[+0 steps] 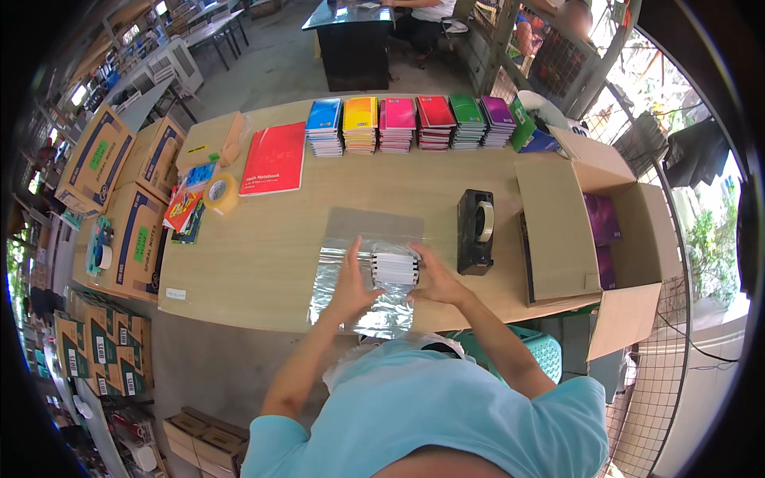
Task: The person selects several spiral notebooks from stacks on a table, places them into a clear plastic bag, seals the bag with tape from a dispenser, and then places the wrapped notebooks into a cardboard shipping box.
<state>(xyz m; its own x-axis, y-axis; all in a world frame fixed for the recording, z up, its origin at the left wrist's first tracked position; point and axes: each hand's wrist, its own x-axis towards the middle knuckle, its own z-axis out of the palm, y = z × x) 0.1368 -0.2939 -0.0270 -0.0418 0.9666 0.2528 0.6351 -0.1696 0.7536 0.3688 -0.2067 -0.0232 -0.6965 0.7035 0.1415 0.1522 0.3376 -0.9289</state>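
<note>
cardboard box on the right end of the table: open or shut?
Open. The cardboard box has its flaps folded outward, and purple packs show inside against its far wall. How full it is cannot be told.

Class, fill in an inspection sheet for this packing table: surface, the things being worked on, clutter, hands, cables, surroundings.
Surface: pale wooden table, uncovered.
Things in work: stack of notebooks on a clear plastic sheet near the front edge.
Clutter: row of coloured notebook stacks, red notebook, tape roll, black tape dispenser, open cardboard box.
Hands: left hand and right hand press the stack's two sides.
Cables: one runs by the wire fence, lower right.
Surroundings: cardboard boxes at left, dark desk beyond.
</note>
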